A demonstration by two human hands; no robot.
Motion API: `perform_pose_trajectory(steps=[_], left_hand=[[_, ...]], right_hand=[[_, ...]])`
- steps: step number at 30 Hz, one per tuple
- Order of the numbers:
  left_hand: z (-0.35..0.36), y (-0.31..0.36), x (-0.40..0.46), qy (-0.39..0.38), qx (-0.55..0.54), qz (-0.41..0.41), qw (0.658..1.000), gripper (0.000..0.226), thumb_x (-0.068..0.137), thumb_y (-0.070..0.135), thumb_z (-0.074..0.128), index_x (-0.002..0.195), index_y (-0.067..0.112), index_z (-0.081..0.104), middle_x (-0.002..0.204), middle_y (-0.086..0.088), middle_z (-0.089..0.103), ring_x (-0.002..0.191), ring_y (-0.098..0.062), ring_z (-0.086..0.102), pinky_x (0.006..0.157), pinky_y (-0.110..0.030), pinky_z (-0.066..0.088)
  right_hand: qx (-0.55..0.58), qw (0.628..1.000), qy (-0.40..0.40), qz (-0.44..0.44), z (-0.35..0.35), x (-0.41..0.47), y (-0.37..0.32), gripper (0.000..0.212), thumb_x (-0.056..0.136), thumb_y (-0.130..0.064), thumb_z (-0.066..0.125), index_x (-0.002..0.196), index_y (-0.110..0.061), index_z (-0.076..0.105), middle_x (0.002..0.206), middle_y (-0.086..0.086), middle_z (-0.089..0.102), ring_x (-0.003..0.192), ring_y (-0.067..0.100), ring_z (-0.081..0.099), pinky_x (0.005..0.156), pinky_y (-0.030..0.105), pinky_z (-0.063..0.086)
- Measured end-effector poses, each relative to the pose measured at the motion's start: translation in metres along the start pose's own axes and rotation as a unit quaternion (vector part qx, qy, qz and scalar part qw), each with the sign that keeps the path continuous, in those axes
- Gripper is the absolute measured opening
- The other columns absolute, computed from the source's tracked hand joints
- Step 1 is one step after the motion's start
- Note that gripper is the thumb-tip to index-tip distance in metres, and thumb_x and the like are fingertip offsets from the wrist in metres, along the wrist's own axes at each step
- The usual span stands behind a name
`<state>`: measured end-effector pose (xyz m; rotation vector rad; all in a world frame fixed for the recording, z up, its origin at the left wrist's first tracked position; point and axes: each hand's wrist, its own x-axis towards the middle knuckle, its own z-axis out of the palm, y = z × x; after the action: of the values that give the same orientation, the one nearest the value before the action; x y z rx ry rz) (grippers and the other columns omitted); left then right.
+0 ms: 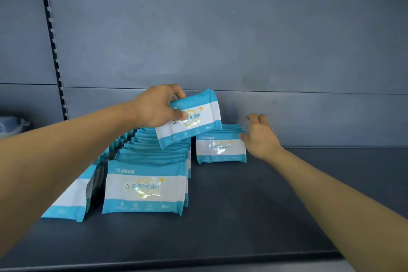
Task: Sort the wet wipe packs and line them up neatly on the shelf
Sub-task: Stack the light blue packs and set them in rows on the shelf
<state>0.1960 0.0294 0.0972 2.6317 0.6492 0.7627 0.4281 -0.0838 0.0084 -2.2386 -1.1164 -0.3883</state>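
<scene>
Two rows stand finished left of the short row (221, 146); our left hand (159, 106) grips a pack (194, 117), right hand (260, 137) fingers loose, steadying it.

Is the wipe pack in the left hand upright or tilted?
Tilted. The pack is held by the left hand above the rows, its right end raised.

Short pack row (220, 148) stands right of long row (145, 185) on shelf (265, 216).

You face a grey-blue metal back panel (220, 28) with a horizontal seam, a dark slotted upright (53, 35) running down its left side, and a dark grey shelf deck (242, 216) under dim, even light.
</scene>
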Motion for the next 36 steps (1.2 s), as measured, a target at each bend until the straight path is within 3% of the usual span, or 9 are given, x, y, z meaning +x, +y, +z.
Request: perform_pose_trajectory(steps=[5, 11, 16, 21, 26, 29, 34, 36], left_hand=[[0.04, 0.032, 0.025, -0.066, 0.021, 0.033, 0.997, 0.028, 0.082, 0.02, 0.072, 0.107, 0.017, 0.059, 0.111, -0.002, 0.064, 0.097, -0.022, 0.06, 0.086, -0.03, 0.046], [0.098, 0.038, 0.044, -0.14, 0.103, 0.022, 0.985, 0.032, 0.084, 0.025, 0.07, 0.113, 0.015, 0.06, 0.113, -0.004, 0.064, 0.104, -0.025, 0.058, 0.094, -0.036, 0.046], [0.117, 0.021, 0.05, -0.136, 0.175, 0.006, 0.975, 0.043, 0.086, 0.033, 0.066, 0.125, 0.021, 0.052, 0.127, 0.002, 0.058, 0.116, -0.023, 0.053, 0.099, -0.036, 0.041], [0.114, 0.021, 0.048, -0.085, 0.27, 0.004, 0.959, 0.058, 0.083, 0.039, 0.069, 0.132, 0.024, 0.042, 0.13, -0.003, 0.046, 0.122, -0.024, 0.044, 0.092, -0.039, 0.041], [0.103, 0.018, 0.047, -0.09, 0.383, -0.051, 0.918, 0.074, 0.076, 0.042, 0.075, 0.133, 0.018, 0.034, 0.126, -0.006, 0.048, 0.117, -0.027, 0.049, 0.088, -0.038, 0.042], [0.107, 0.013, 0.047, -0.091, 0.421, -0.031, 0.902, 0.073, 0.076, 0.044, 0.074, 0.133, 0.017, 0.036, 0.126, -0.006, 0.051, 0.118, -0.027, 0.05, 0.093, -0.037, 0.04], [0.11, 0.013, 0.044, -0.083, 0.354, -0.034, 0.931, 0.067, 0.079, 0.031, 0.075, 0.131, 0.011, 0.038, 0.124, -0.012, 0.044, 0.11, -0.031, 0.055, 0.078, -0.034, 0.043], [0.11, 0.013, 0.044, -0.081, 0.334, -0.035, 0.938, 0.067, 0.078, 0.028, 0.077, 0.13, 0.009, 0.039, 0.124, -0.014, 0.043, 0.109, -0.032, 0.055, 0.078, -0.034, 0.045]], right_hand=[[0.041, 0.999, -0.002, 0.022, -0.025, -0.009, 0.026, 0.046, 0.09, -0.005, 0.05, 0.134, -0.009, 0.038, 0.135, 0.013, 0.036, 0.118, 0.031, 0.047, 0.098, 0.039, 0.043], [0.032, 0.995, -0.095, -0.014, -0.025, -0.023, 0.031, 0.057, 0.086, 0.002, 0.047, 0.139, -0.011, 0.033, 0.138, 0.012, 0.035, 0.121, 0.026, 0.047, 0.092, 0.027, 0.04], [0.066, 0.988, -0.136, -0.017, -0.019, -0.024, 0.026, 0.072, 0.083, -0.006, 0.06, 0.144, -0.018, 0.024, 0.142, 0.01, 0.036, 0.123, 0.025, 0.047, 0.095, 0.03, 0.044], [0.028, 0.989, -0.138, -0.049, -0.006, -0.024, 0.017, 0.087, 0.077, -0.017, 0.075, 0.145, -0.023, 0.022, 0.136, 0.009, 0.04, 0.118, 0.026, 0.049, 0.098, 0.033, 0.043], [0.004, 0.993, -0.11, -0.043, 0.0, -0.022, 0.014, 0.082, 0.077, -0.016, 0.076, 0.142, -0.021, 0.026, 0.135, 0.009, 0.04, 0.121, 0.028, 0.048, 0.099, 0.038, 0.043], [0.006, 0.994, -0.104, -0.037, 0.002, -0.021, 0.011, 0.079, 0.077, -0.014, 0.076, 0.14, -0.019, 0.028, 0.136, 0.007, 0.039, 0.122, 0.026, 0.047, 0.097, 0.035, 0.044], [-0.004, 0.996, -0.084, -0.024, 0.008, -0.019, 0.012, 0.071, 0.077, -0.014, 0.076, 0.131, -0.019, 0.03, 0.135, 0.006, 0.04, 0.119, 0.025, 0.05, 0.089, 0.037, 0.052], [-0.022, 0.997, -0.077, -0.023, 0.009, -0.019, 0.012, 0.07, 0.078, -0.016, 0.075, 0.131, -0.02, 0.029, 0.135, 0.006, 0.04, 0.118, 0.026, 0.051, 0.088, 0.039, 0.054]])
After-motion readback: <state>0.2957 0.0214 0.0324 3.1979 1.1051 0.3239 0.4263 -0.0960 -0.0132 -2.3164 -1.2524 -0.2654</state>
